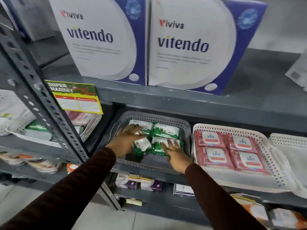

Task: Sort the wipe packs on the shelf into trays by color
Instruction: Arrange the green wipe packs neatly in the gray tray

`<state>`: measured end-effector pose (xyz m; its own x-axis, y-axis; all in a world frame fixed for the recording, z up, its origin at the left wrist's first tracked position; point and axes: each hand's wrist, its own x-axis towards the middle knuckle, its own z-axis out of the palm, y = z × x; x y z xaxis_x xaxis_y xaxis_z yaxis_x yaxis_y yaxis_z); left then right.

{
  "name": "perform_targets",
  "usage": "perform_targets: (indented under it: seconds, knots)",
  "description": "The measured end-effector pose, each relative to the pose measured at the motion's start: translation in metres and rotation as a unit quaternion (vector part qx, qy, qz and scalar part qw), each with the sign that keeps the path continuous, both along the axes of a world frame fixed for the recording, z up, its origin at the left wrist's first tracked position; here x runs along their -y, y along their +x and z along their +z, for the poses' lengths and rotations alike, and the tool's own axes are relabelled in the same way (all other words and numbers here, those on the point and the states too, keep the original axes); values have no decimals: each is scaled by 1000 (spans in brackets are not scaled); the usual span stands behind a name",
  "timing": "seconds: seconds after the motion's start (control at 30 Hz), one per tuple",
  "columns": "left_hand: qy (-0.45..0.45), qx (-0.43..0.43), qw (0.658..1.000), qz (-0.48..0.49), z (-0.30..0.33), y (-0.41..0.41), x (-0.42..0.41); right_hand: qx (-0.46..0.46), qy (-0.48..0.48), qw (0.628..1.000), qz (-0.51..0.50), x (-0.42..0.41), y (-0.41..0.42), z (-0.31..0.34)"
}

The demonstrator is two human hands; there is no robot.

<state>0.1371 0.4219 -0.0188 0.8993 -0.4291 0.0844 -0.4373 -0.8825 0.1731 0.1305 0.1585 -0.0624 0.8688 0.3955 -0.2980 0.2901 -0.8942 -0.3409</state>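
Note:
A grey perforated tray point(186, 128) on the middle shelf holds several green wipe packs point(166, 131). My left hand point(125, 140) lies over the packs on the tray's left side, its fingers spread across them. My right hand point(176, 155) rests with its fingertips on the front right green pack point(160, 147). Whether either hand grips a pack is unclear. Beside it on the right, a white perforated tray point(259, 135) holds several pink wipe packs point(211, 138) laid flat in a grid. Both arms wear dark brown sleeves.
Two large white-and-purple boxes point(187, 45) stand on the shelf above. A slotted steel upright point(41, 105) crosses on the left, with a yellow-green label point(78, 98). Another tray with mixed packs point(86, 122) sits behind it. A white tray point(292, 146) is at far right. Small boxes fill lower shelves.

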Motion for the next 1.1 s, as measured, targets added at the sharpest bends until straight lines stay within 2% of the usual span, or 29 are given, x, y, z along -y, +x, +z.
perform_targets:
  seconds: [0.03, 0.1, 0.2, 0.3, 0.47, 0.73, 0.83, 0.9, 0.93, 1.0, 1.1]
  knots:
    - [49, -9, 998, -34, 3, 1, 0, -7, 6, 1000, -4, -1, -1, 0]
    - [112, -28, 993, -37, 5, 3, -1, -18, 14, 1000, -15, -4, -2, 1]
    - [121, -44, 992, -6, -2, 8, -10, -15, 36, 999, -30, -8, -2, 1]
    - [107, -71, 992, 2, -17, 7, -19, -11, 55, 997, -46, -10, -2, -3]
    - [-16, -123, 991, 46, -30, 4, -11, -32, 38, 998, -48, -22, -3, -2]
    - [-27, -151, 988, 14, -37, 15, -10, -70, 14, 997, -27, -22, 2, 2]
    - [-74, -183, 980, 15, -40, 14, -13, -71, 60, 994, -52, -24, -3, 3]
    - [-130, -172, 976, 31, -32, 20, -11, -33, 152, 982, -110, -26, -3, 10]
    - [-129, -153, 979, 39, -27, 27, -9, 12, 176, 975, -134, -28, 2, 15]
    - [-84, -112, 989, 48, -20, 45, -1, 116, 127, 977, -128, -33, 21, 20]
    - [-15, -80, 995, 49, -28, 68, 2, 132, 14, 987, -95, -45, 46, 16]
